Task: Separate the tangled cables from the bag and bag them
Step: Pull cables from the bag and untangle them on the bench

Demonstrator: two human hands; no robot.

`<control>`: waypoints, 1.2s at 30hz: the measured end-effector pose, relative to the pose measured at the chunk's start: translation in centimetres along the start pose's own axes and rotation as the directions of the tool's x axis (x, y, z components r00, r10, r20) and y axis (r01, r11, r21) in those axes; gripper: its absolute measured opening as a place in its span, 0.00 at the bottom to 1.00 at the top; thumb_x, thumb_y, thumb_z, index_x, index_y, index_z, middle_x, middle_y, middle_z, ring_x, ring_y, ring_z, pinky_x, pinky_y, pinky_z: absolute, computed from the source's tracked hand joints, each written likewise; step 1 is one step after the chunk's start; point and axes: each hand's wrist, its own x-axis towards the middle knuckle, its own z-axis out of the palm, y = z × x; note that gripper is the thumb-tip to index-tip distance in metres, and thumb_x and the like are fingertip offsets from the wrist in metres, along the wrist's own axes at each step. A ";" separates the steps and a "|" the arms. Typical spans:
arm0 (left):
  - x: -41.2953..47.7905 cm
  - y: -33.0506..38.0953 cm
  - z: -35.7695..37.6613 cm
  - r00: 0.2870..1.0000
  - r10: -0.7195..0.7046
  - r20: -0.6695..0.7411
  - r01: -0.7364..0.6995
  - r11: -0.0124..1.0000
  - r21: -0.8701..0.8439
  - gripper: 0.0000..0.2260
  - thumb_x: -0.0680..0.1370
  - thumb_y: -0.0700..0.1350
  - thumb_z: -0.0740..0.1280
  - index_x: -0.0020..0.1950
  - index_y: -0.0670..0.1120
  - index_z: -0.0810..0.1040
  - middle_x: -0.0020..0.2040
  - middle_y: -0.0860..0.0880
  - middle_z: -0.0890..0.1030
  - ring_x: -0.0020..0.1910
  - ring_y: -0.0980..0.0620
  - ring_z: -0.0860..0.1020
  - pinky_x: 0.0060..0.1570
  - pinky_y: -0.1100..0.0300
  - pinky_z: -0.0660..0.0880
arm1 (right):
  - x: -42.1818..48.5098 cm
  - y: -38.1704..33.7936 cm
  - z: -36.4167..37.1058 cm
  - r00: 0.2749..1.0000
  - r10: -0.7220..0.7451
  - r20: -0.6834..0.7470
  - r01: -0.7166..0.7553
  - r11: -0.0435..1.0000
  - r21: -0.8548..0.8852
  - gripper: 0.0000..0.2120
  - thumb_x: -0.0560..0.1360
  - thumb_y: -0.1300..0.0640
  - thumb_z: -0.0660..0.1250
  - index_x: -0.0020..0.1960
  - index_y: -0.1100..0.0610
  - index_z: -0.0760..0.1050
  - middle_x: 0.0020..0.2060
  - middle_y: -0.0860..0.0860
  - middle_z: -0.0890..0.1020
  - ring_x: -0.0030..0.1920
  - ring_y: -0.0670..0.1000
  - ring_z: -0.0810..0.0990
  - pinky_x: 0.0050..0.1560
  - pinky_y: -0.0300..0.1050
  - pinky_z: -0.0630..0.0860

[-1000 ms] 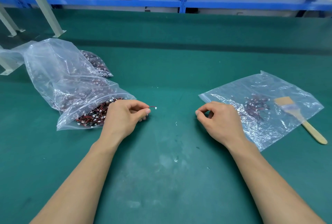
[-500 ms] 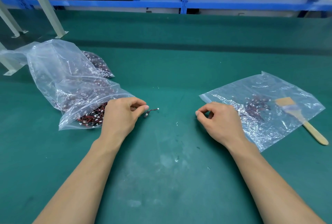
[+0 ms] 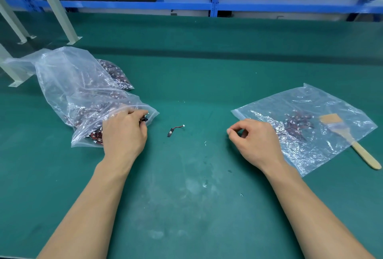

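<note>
1. Between the hands, mid-bench [image 3: 196,196], a single cable [image 3: 175,130] lies loose; a second ago the left hand [image 3: 124,132] pinched it.
2. That hand has gone back to the open bag [image 3: 62,76] near the left edge, fingers curled into the tangled cables [image 3: 95,135] at its mouth.
3. The right hand [image 3: 257,142] stays at the flat bag [image 3: 290,103], thumb meeting forefinger; whether they hold anything, I cannot tell.

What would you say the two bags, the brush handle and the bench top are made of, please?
The left bag and right bag: thin clear plastic film, glossy; they crinkle and show the cables inside. The brush handle: likely wood or bamboo, pale tan, matte. The bench top: probably a rubber or vinyl mat, dull green, scuffed whitish.
</note>
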 end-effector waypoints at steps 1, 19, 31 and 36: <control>0.1 -0.1 0.1 1.000 -0.003 0.016 0.003 1.000 0.008 0.14 0.78 0.43 0.69 0.62 0.51 0.83 0.59 0.46 0.82 0.59 0.39 0.78 0.56 0.46 0.73 | 0.0 0.0 0.0 1.000 -0.001 0.000 0.001 1.000 0.000 0.06 0.74 0.51 0.71 0.39 0.47 0.83 0.32 0.38 0.77 0.36 0.46 0.76 0.40 0.47 0.75; 0.3 -0.4 0.4 0.999 -0.030 -0.022 0.029 0.999 -0.045 0.09 0.76 0.45 0.73 0.55 0.51 0.86 0.53 0.47 0.84 0.55 0.41 0.79 0.56 0.49 0.72 | 0.0 -0.1 -0.2 1.000 -0.001 0.012 0.001 1.000 0.003 0.06 0.75 0.52 0.71 0.40 0.48 0.83 0.31 0.38 0.76 0.36 0.48 0.76 0.41 0.47 0.75; 0.2 -0.2 -0.4 0.985 0.062 -0.163 -0.099 0.968 -0.230 0.04 0.75 0.41 0.74 0.48 0.48 0.87 0.47 0.49 0.86 0.46 0.44 0.82 0.48 0.52 0.76 | -0.1 -0.1 -0.1 1.000 0.000 0.016 0.000 1.000 0.008 0.06 0.75 0.51 0.71 0.39 0.47 0.82 0.33 0.39 0.77 0.37 0.47 0.77 0.42 0.47 0.76; 0.1 0.1 -0.8 0.969 0.094 -0.228 -0.157 0.949 -0.272 0.03 0.77 0.42 0.72 0.49 0.48 0.86 0.46 0.52 0.86 0.44 0.46 0.81 0.46 0.51 0.77 | -0.1 -0.1 -0.1 1.000 -0.001 0.011 0.001 1.000 0.010 0.06 0.75 0.52 0.71 0.40 0.48 0.83 0.33 0.40 0.77 0.36 0.47 0.77 0.41 0.47 0.76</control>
